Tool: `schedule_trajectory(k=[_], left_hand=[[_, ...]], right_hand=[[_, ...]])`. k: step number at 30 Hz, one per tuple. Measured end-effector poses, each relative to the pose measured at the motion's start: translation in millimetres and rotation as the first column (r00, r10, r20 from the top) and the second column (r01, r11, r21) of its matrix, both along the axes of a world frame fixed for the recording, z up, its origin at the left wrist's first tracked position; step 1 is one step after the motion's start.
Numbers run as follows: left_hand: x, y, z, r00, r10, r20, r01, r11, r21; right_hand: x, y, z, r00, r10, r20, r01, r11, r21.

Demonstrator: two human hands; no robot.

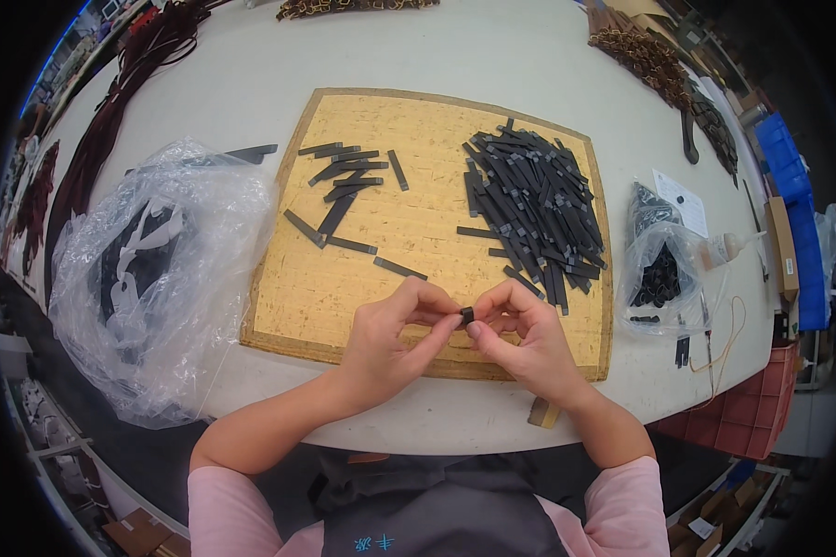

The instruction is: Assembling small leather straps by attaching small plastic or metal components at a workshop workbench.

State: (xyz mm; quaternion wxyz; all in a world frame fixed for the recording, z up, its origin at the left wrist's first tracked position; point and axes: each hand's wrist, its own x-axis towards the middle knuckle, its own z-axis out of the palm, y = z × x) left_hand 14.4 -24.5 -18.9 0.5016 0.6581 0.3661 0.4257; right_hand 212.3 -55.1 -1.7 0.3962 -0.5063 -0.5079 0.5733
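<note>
Fingertips [455,318] of both hands meet over the near edge of the board and pinch one small black loop-shaped piece [467,315] between them. The left hand [390,339] pinches it from the left with thumb and forefinger, and the right hand [520,339] does the same from the right, the other fingers curled loosely beneath. By its look the piece is very light, probably leather or rubber, pliant rather than brittle. It is small enough to slip out of a loose hold, so a firm pinch on its flat sides near the ends seems the safest place to grip.

Under the hands lies a square pale cork board [381,232] on the round white table [492,56]. On the board's right side sits a dense heap of thin black strips [534,209]. A few loose black strips [344,186] are scattered on its far left part. Left of the board lies a crumpled clear plastic bag [158,278] with dark contents. To the right a smaller clear bag of black pieces [659,274] rests near the table's edge. Brown straps [646,56] lie at the far right.
</note>
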Motion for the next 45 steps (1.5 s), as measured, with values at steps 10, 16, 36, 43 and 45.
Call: schedule_trajectory(k=[10,16,36,43,45], left_hand=[[-1.9,2.8,-7.8,0.983,-0.077,0.166,0.115,0.966,-0.23],[-1.6,6.1,-5.0,0.975,-0.055,0.216,0.151,0.878,-0.455],[-2.9,8.2,-6.4,0.941,-0.045,0.336,0.23,0.814,-0.533],[-2.2,8.6,-5.9,0.938,-0.019,0.347,0.224,0.796,-0.562],[-3.1,9.8,-6.4,0.96,-0.025,0.279,0.181,0.815,-0.55]], right_hand=[[-3.5,0.2,-9.6,0.994,-0.021,0.104,0.005,0.987,0.158],[-13.2,0.1,-2.3,0.974,-0.098,0.205,0.057,0.979,0.197],[-13.1,3.6,-2.6,0.994,-0.084,-0.065,0.082,0.996,-0.023],[-16.2,2.3,-4.2,0.995,-0.088,-0.045,0.087,0.996,-0.029],[-15.3,3.6,-7.1,0.999,-0.038,0.024,0.037,0.999,0.016]])
